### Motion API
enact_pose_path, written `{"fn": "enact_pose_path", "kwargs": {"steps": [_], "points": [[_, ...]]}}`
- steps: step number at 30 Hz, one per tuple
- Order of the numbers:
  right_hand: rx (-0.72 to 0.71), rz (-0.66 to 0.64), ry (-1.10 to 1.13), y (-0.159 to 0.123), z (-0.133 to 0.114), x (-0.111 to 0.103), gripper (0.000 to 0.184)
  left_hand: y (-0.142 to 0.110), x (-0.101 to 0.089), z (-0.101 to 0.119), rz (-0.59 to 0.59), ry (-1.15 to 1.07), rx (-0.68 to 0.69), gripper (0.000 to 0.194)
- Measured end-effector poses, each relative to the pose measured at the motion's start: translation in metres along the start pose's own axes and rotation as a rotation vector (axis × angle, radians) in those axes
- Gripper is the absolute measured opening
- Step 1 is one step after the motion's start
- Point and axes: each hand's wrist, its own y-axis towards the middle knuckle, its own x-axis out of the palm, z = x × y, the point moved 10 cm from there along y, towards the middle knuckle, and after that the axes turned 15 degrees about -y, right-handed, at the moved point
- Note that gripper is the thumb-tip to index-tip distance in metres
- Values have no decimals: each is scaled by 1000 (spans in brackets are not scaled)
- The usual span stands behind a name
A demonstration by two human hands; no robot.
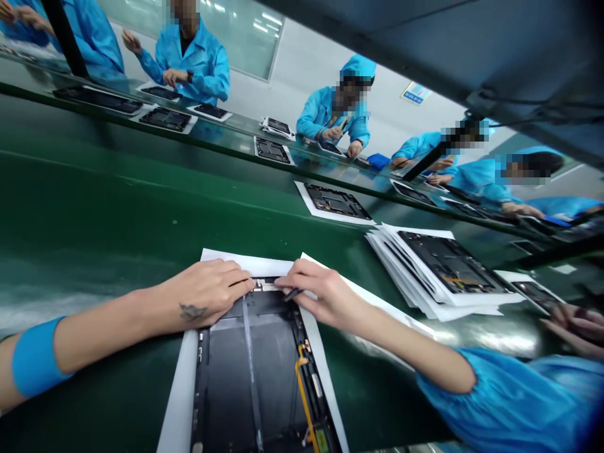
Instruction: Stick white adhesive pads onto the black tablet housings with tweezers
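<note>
A black tablet housing (278,371) lies open side up on a white sheet (177,402) in front of me. A grey strip (250,365) runs down its middle and an orange flex cable (302,390) along its right side. My left hand (214,292), fingers bent and held together, presses on its top left corner, fingertips beside a small pale part (267,286). My right hand (325,296) pinches a dark slim tool (291,294) over the top right of the housing, close to that part. Its exact kind is unclear.
To the right stands a stack of white sheets (406,277) with a tablet housing (448,258) on top. Another housing (337,201) lies beyond on the green bench (117,207). Several co-workers in blue sit across; a co-worker's hand (576,327) shows at right.
</note>
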Motion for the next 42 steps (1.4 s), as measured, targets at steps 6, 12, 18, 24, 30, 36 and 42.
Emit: {"fn": "enact_pose_path", "kwargs": {"steps": [6,12,18,24,30,36,42], "points": [[29,-32,-14,-21,0,8,28,1,0,0,-5,3,-2,34],[95,-26,120,-20,15,2,25,0,0,1,8,11,13,31],[15,-4,123,-4,1,10,24,0,1,0,14,-3,11,29],[-73,6,37,5,-10,14,29,0,3,-3,-12,-21,-18,30],[-62,58,30,1,-2,8,22,-3,-4,-33,20,-55,-189,35],[211,157,-97,-49,39,-11,21,2,9,-61,-126,56,-388,22],[344,86,-221,-110,60,-5,27,12,-29,-102,-49,-196,-454,21]]}}
